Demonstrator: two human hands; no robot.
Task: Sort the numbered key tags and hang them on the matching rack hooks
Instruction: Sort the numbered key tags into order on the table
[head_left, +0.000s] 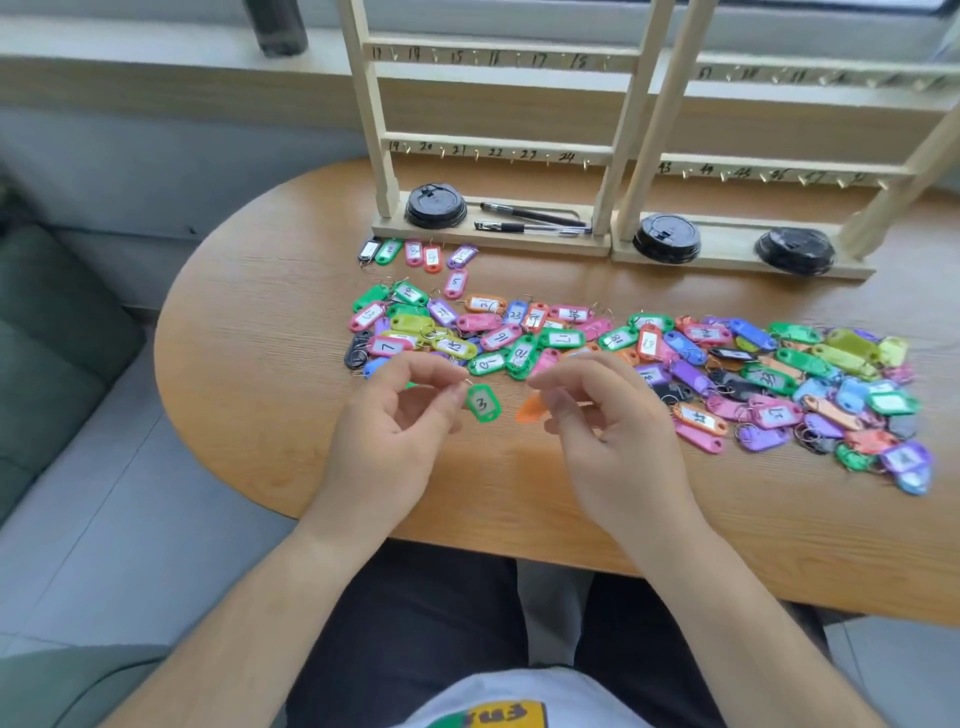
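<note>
Looks forward and steeply down from head height through one wide-angle lens, across the desk (249, 332) toward the window sill (156, 67) behind it. Sits close over the left hand (395, 431) and right hand (608, 431), placing them mid-frame with forearms (249, 618) and lap (431, 613) filling the bottom edge. Takes in the spread of key tags (623, 353) just beyond the fingers (434, 368) and the two wooden racks (498, 149) at the far desk edge, cropping their upper rungs and bowing straight lines near the borders.
</note>
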